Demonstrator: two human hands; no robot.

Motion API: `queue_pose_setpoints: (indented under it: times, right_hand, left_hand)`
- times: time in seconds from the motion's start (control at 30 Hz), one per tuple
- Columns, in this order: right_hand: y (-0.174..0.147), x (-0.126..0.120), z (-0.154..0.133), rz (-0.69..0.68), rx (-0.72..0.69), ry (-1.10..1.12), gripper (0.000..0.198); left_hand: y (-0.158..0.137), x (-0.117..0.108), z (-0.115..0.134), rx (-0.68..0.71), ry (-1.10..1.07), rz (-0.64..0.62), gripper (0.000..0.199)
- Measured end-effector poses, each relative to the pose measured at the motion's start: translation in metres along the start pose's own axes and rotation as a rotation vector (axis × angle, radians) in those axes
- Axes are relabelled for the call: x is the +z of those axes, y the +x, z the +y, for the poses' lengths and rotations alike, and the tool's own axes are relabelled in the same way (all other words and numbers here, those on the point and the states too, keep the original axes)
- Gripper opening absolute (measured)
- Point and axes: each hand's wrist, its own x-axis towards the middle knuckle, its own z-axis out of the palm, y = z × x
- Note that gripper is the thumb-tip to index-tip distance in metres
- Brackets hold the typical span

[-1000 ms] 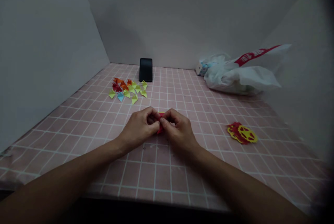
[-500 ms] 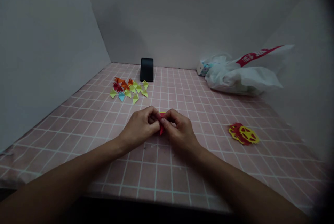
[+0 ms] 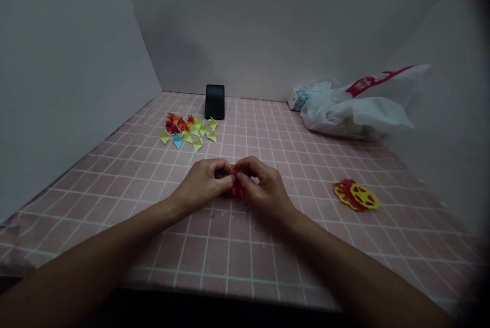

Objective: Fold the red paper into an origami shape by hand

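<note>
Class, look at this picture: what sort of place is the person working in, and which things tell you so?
Probably a paper-craft corner: a pink checked tabletop boxed in by plain grey walls, a pile of small folded paper pieces, and a red-and-yellow paper cutout.

2 bare forearms, no sleeves, rings or watch visible.

Most of the red paper piece [image 3: 236, 188] is buried between the left hand [image 3: 203, 185] and right hand [image 3: 264, 188], so its fold can't be read. Both forearms run off the bottom edge. Beyond the hands, the box [image 3: 297, 99] hides behind the white bag [image 3: 352, 111], lettering too small to read.
</note>
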Motion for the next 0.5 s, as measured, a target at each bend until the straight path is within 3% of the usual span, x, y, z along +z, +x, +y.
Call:
queue_pose_setpoints:
  times: [0.2, 0.5]
  right_hand:
    - [0.0022, -0.0026, 0.0018, 0.012, -0.016, -0.043, 0.01]
    - [-0.0009, -0.0002, -0.0006, 0.006, 0.052, -0.014, 0.009]
  left_hand:
    - [0.0018, 0.0003, -0.002, -0.051, -0.124, -0.028, 0.009]
    - [-0.0015, -0.0001, -0.0012, 0.019, 0.075, 0.023, 0.007]
